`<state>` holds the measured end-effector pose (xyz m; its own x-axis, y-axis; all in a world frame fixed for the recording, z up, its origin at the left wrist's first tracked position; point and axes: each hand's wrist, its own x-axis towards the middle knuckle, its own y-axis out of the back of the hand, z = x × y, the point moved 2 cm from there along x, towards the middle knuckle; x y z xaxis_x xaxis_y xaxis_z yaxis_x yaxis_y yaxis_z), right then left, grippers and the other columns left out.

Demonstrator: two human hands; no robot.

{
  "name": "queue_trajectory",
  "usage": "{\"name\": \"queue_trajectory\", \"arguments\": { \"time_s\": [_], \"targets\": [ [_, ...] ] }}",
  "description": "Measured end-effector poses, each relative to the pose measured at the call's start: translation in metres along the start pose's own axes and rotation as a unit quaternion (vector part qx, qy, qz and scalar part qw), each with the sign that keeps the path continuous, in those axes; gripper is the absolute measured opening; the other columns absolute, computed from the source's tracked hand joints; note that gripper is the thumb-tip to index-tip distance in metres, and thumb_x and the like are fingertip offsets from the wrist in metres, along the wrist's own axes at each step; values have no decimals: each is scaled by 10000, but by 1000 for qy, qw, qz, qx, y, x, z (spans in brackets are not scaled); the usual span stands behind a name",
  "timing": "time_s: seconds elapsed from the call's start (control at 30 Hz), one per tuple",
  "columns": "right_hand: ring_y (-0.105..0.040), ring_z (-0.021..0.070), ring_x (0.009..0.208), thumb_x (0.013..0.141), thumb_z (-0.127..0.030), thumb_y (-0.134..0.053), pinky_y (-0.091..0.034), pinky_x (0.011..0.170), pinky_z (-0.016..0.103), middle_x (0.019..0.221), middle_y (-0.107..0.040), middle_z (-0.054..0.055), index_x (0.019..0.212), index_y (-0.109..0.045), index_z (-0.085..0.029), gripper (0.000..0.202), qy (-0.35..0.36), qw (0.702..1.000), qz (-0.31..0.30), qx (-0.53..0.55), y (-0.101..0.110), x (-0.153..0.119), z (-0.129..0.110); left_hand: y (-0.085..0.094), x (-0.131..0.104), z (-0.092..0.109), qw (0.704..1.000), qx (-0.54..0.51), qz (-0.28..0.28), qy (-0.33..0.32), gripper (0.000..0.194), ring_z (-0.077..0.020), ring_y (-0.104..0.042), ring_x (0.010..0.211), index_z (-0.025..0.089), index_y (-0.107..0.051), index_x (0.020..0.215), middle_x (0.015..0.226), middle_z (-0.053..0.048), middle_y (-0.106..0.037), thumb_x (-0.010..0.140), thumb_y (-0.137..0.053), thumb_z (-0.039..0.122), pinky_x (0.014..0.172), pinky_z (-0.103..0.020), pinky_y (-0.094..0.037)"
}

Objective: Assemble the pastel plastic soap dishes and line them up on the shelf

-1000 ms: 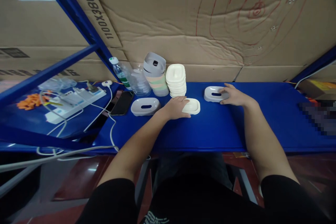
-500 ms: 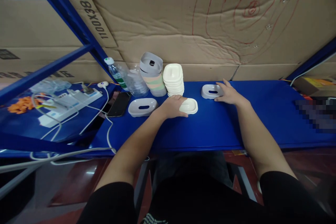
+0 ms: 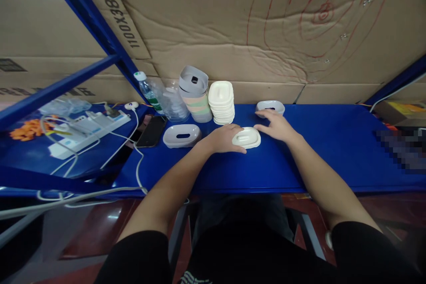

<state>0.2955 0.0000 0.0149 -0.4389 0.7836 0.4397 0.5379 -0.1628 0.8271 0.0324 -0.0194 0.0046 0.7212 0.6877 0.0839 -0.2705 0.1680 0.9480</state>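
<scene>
My left hand (image 3: 226,138) grips the left end of a cream oval tray (image 3: 248,136) with a raised middle, its thumb along the near edge. My right hand (image 3: 277,125) is open, fingers spread, just right of that tray. Behind its fingertips sits a grey oval dish (image 3: 278,107) with a slot, partly hidden by them. A second grey slotted dish (image 3: 176,138) lies left of my left hand. Behind my left hand stands a stack of cream trays (image 3: 222,102), beside a taller stack of grey, green and peach dishes (image 3: 195,97).
Left of the stacks are clear plastic cups (image 3: 175,105), a water bottle (image 3: 149,91) and a black phone (image 3: 151,131). A power strip (image 3: 88,133) with white cables lies further left, near orange pieces (image 3: 29,128). Cardboard (image 3: 206,17) walls the back of the blue table (image 3: 333,155).
My left hand and the cream tray have moved right and slightly nearer me. The right hand has left the grey dish and come left and nearer, toward the tray.
</scene>
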Motion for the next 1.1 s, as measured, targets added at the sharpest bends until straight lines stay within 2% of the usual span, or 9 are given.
{"name": "queue_trajectory", "arguments": {
  "time_s": [0.1, 0.2, 0.37, 0.53, 0.7, 0.83, 0.93, 1.03, 1.1],
  "targets": [
    [-676, 338, 1258, 933, -474, -712, -535, 1092, 549, 1363, -721, 133, 1375, -692, -234, 504, 41, 995, -91, 27, -14, 1, -17, -1, 1, 0, 1000, -7, -4, -13, 943, -354, -571, 1402, 212, -562, 1504, 1509, -145, -616, 764, -780, 754, 1186, -473, -431],
    [-710, 304, 1169, 938, -324, -675, -561, 1038, 504, 1260, -759, 115, 1306, -735, -224, 386, 54, 990, -127, 42, -22, 1, -19, -5, 4, -5, 1000, 4, -2, -16, 906, -345, -588, 1385, 210, -560, 1504, 1508, -150, -616, 781, -800, 700, 1179, -478, -440],
    [-724, 293, 1093, 942, -253, -638, -581, 978, 482, 1208, -750, 123, 1232, -765, -213, 318, 37, 990, -131, 23, -25, 1, -8, -7, 6, -10, 999, 24, 8, -21, 889, -344, -589, 1387, 155, -584, 1472, 1501, -183, -614, 789, -809, 677, 1197, -471, -429],
    [-724, 289, 1086, 944, -219, -615, -576, 977, 472, 1217, -745, 126, 1261, -751, -203, 345, 28, 990, -136, 20, -26, 0, -3, -6, 5, -9, 1000, 16, 12, -20, 815, -332, -596, 1383, 188, -597, 1455, 1497, -161, -623, 814, -792, 652, 1191, -484, -437],
    [-732, 276, 1032, 915, -183, -615, -583, 933, 449, 1213, -757, 127, 1278, -750, -200, 388, 19, 990, -140, 24, -26, -1, -4, -8, 5, -10, 1000, 7, 7, -11, 830, -343, -590, 1389, 180, -596, 1461, 1511, -166, -613, 810, -791, 658, 1180, -481, -448],
    [-730, 271, 1036, 940, -220, -602, -584, 938, 451, 1166, -766, 114, 1235, -773, -214, 340, 40, 991, -124, 33, -25, 1, -4, -8, 6, -10, 1000, 6, 5, -7, 825, -347, -574, 1408, 180, -587, 1476, 1531, -165, -599, 828, -770, 658, 1190, -486, -441],
    [-696, 296, 1144, 1001, -320, -569, -545, 1033, 503, 1207, -758, 120, 1221, -777, -230, 316, 47, 997, -55, 16, -18, 3, 4, -8, 6, -10, 1000, 11, 3, -3, 829, -341, -551, 1437, 165, -573, 1489, 1561, -172, -573, 848, -751, 659, 1212, -475, -417],
    [-617, 355, 1295, 1006, -363, -553, -459, 1136, 585, 1364, -704, 149, 1311, -736, -223, 383, -13, 998, 26, -58, -7, 2, 26, -8, 5, -10, 1000, 17, -4, 1, 868, -335, -520, 1472, 145, -540, 1521, 1591, -185, -543, 858, -740, 668, 1235, -456, -387],
    [-537, 408, 1396, 960, -362, -605, -401, 1173, 636, 1484, -621, 186, 1389, -686, -193, 469, -75, 990, 41, -114, -4, -2, 46, -6, 5, -9, 1000, 23, -6, 8, 913, -347, -487, 1501, 141, -523, 1538, 1620, -199, -507, 846, -741, 695, 1253, -467, -360]
  ]
}}
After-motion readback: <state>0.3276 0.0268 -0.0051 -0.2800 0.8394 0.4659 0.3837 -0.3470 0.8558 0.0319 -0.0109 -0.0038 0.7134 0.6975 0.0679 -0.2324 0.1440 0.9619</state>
